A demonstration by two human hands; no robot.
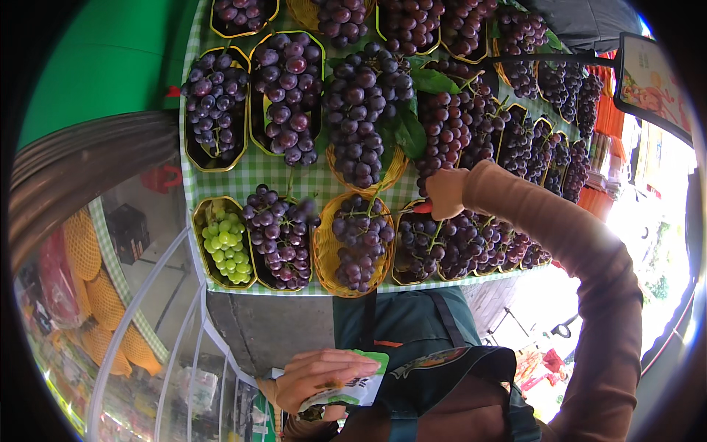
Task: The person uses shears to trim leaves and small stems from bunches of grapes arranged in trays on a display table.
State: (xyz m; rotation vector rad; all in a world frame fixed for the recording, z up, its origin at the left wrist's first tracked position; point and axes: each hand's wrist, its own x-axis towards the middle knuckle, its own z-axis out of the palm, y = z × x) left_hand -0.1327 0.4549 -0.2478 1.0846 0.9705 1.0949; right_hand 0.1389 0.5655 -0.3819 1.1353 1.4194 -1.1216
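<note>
My right hand (446,193) is closed on red-handled scissors (423,206), whose thin metal blades point left over the dark grapes (362,235) in a round-ended yellow wicker basket (323,248). Close to my left hand's fingers, near the apron (409,315), is a green and white plastic packet (367,381), which my left hand (326,381) holds. Dark grape bunches (356,110) lie behind the basket, with green leaves (411,130) beside them. To the left, another dark bunch (279,237) and green grapes (226,243) rest in black trays with gold rims.
A green-checked cloth (259,179) covers the stand, which bears several more trays of grapes. A sign on a black arm (652,88) juts in at the upper right. Clear plastic sheeting with white edging (199,265) hangs at the left, near netted yellow fruit (105,298) and a brown post (99,166).
</note>
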